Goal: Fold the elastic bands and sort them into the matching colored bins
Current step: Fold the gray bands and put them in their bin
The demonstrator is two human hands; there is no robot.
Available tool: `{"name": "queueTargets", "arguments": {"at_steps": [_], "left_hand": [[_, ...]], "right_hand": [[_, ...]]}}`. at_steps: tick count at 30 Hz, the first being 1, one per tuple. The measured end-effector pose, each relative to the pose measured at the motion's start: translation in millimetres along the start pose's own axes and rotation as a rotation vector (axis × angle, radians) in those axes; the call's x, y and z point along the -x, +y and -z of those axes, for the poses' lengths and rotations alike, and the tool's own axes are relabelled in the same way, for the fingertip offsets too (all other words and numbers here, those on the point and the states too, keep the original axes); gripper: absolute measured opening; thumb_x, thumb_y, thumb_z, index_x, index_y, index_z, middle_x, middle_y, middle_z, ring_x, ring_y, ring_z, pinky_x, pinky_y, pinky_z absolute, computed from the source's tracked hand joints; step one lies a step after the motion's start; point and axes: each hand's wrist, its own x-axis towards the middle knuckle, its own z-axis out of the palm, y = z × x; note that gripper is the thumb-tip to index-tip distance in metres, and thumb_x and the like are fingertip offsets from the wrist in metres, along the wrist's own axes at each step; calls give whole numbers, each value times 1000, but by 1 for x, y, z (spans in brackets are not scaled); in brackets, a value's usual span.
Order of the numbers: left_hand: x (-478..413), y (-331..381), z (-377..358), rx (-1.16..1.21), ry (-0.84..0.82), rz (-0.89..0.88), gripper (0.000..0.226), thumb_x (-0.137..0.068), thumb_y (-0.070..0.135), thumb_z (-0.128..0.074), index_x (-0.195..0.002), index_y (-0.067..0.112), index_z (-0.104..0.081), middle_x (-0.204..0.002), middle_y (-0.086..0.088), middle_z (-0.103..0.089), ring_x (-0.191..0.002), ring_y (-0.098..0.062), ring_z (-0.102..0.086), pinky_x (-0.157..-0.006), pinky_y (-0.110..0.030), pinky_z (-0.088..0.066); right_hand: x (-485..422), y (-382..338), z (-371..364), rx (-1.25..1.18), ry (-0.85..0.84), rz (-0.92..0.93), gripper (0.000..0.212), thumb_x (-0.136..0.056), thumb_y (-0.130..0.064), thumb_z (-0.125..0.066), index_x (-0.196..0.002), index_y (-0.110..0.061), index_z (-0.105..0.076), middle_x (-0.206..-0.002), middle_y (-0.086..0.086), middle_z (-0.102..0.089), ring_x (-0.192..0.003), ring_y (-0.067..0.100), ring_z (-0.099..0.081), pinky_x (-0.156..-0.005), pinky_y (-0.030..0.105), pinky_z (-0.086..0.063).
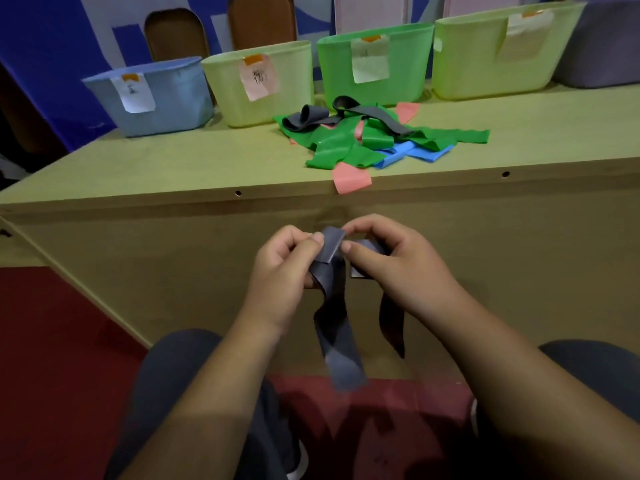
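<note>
Both hands pinch the grey band's folded top below the table (173,174) edge, left hand (284,271) and right hand (398,261) side by side, grey band (332,306) tails hanging straight down, purple-grey bin (602,46) far right, nearer right hand.

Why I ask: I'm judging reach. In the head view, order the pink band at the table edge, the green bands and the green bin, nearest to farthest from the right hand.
From the right hand, pinching the grey band:
1. pink band, over the table's near edge.
2. green bands, piled mid-table.
3. green bin, behind the pile.
</note>
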Motion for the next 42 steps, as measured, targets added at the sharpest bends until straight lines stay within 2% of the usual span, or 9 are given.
{"name": "queueTargets", "arguments": {"at_steps": [4, 10, 14, 20, 26, 29, 35, 39, 42], "left_hand": [[0, -13, -6, 25, -64, 104, 37, -106, 14, -57, -70, 22, -52, -73, 2, -55, -72, -13, -57, -63, -28, -49], [-2, -28, -15, 93, -163, 194, 16, -105, 20, -57, -95, 8, -60, -83, -9, -59, -79, -19, -64, -64, -29, -54], [-5, -34, -21, 94, -187, 226, 36, -94, 32, -61, -105, -2, -65, -93, -15, -59, -88, -27, -59, -69, -34, -49], [-8, -41, -26, 3, -222, 215, 18, -109, 21, -53, -98, 17, -68, -89, -4, -72, -85, -18, -70, -68, -29, -55], [-7, -46, -34, -88, -227, 79, 32, -102, 19, -52, -126, 32, -69, -115, 5, -74, -91, -13, -68, -66, -31, -51], [-7, -48, -33, -165, -225, 19, 34, -109, 16, -51, -131, 34, -69, -123, 12, -73, -99, -11, -68, -69, -34, -53], [-6, -52, -29, -204, -178, -2, 20, -108, 14, -57, -119, 25, -69, -99, 15, -76, -89, 1, -67, -70, -23, -53], [-10, -52, -18, -250, -263, -45, 9, -103, 20, -64, -108, 16, -70, -96, -5, -72, -90, -9, -63, -84, -33, -52], [-15, -49, -8, -228, -327, -74, 4, -102, 15, -65, -100, 13, -68, -91, 2, -66, -89, -10, -59, -85, -30, -48]], "right_hand": [[3, 9, 3, 66, 22, -7, 13, -96, -21, -78, -106, -30, -78, -103, -17, -77, -102, 5, -71, -91, 38, -60], [5, 22, 11, 131, 63, 23, 11, -95, -22, -81, -105, -26, -80, -102, -20, -77, -103, -1, -71, -93, 36, -60], [4, 27, 17, 190, 80, 48, 8, -94, -21, -82, -102, -23, -81, -100, -15, -77, -100, 2, -71, -88, 31, -59], [3, 35, 22, 271, 175, 64, 6, -91, -25, -85, -96, -24, -82, -95, -9, -75, -94, 5, -70, -83, 30, -56], [3, 37, 18, 344, 204, 26, 9, -90, -27, -84, -84, -26, -79, -85, -10, -71, -84, 2, -65, -72, 19, -44], [4, 38, 16, 345, 212, -30, 11, -90, -29, -84, -81, -25, -78, -81, -11, -70, -80, 4, -64, -70, 23, -46], [3, 37, 18, 355, 146, -42, 12, -91, -29, -82, -82, -26, -76, -83, -10, -70, -83, 6, -65, -76, 35, -55], [4, 36, 22, 361, 65, -23, 11, -87, -31, -82, -80, -30, -73, -89, -3, -62, -85, 8, -60, -75, 27, -47], [4, 34, 28, 330, -10, -51, 12, -86, -31, -82, -80, -32, -72, -94, 1, -62, -86, 13, -64, -81, 33, -53]]}}
